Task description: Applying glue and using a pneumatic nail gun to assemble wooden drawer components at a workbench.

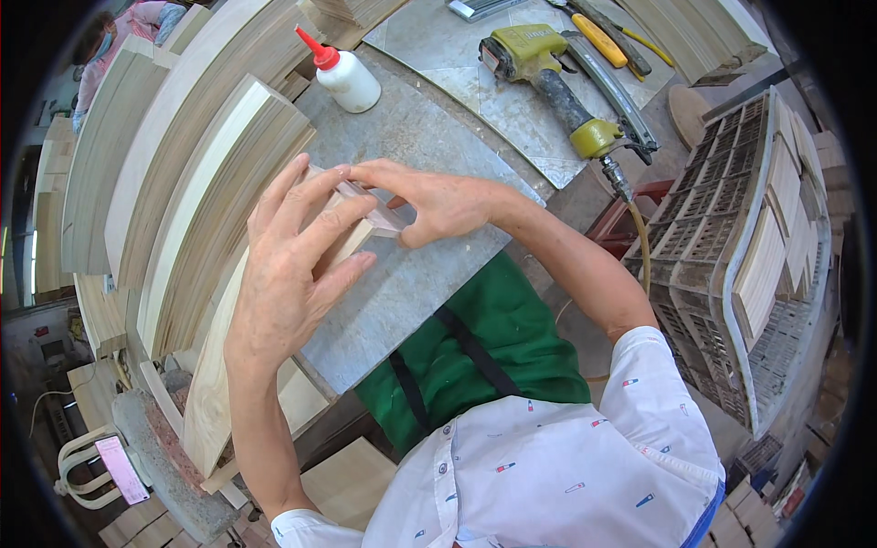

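Observation:
My left hand (297, 260) lies flat with fingers spread over a pale wooden board (215, 384) that runs along the grey stone-topped bench (411, 283). My right hand (429, 201) pinches small wooden strips (384, 219) joined at a corner, pressing them against the board's end. Both hands touch the wooden pieces. My palm hides much of the joint.
A white glue bottle (347, 78) with a red nozzle stands at the bench's far end. A yellow-green pneumatic nail gun (557, 78) with its hose lies beyond. Stacks of thin wooden boards (192, 183) line the left. A plastic crate (740, 247) of wood pieces sits right.

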